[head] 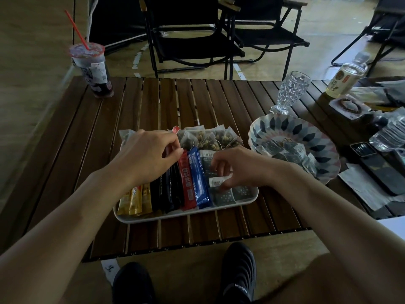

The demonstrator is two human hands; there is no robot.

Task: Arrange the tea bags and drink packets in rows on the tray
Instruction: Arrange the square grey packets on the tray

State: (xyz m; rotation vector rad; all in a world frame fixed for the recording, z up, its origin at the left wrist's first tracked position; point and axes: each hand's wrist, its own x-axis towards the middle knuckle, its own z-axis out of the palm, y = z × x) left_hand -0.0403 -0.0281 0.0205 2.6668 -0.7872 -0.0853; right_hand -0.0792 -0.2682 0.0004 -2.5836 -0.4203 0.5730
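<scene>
Tea bags (210, 137), drink packets (198, 178): mostly in rows on tray (175, 215). Right hand (238, 165) fingers (215, 164) pinch dotted bag (219, 182) over tray's right end. Left hand (149, 154) fingers curled at dark packets' (168, 189) tops; grip unclear. Probably left to do: spare bags (291, 154) in patterned bowl (293, 128). Slatted wooden counter (153, 102); glass (291, 91), lidded cup (94, 71), bottle (346, 77), phones (381, 172). Folding chairs (192, 40) beyond.

Tray (186, 212) white. Near row, left to right: gold packets (135, 201), black packets (168, 194), red packet (187, 185), blue packet (199, 183), last two with white print. Grey sachets (223, 197): white dots, white top strip. Far row: tea bags (210, 137) translucent, yellow-brown fill; one red tag (175, 129). Bowl (285, 128) right: navy, pink, white petal pattern. Bench (153, 102): dark brown slats. Cup (92, 69) far left: dark drink, red straw (76, 29). Glass (289, 93) clear, embossed. Shoes (238, 275) black, white lettering.
</scene>
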